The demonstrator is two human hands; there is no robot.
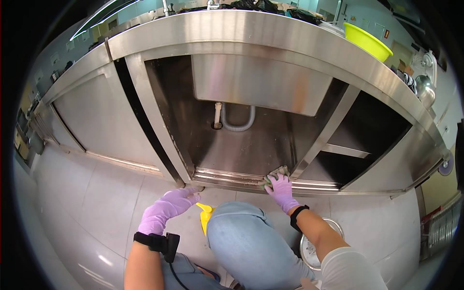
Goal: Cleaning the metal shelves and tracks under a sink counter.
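My right hand (281, 188), in a thin purple glove, grips a crumpled greyish-green cloth (281, 172) and presses it on the metal door track (232, 178) along the front of a stainless steel sink cabinet (232, 152). The cloth lies close to the foot of the upright post (308, 161). My left hand (174, 206), gloved alike, holds nothing; its fingers stretch towards the cabinet's bottom edge, and I cannot tell whether they touch it. Just right of that hand, a yellow bottle (205, 215) with a trigger-like top is partly hidden by my knee.
Above the cabinet floor hangs the sink basin (257, 81), with a grey corrugated drain hose (238, 128) and a pale pipe (217, 114) below it. A metal basin (307, 250) stands beneath my right forearm. On the counter sits a lime-green tub (367, 41).
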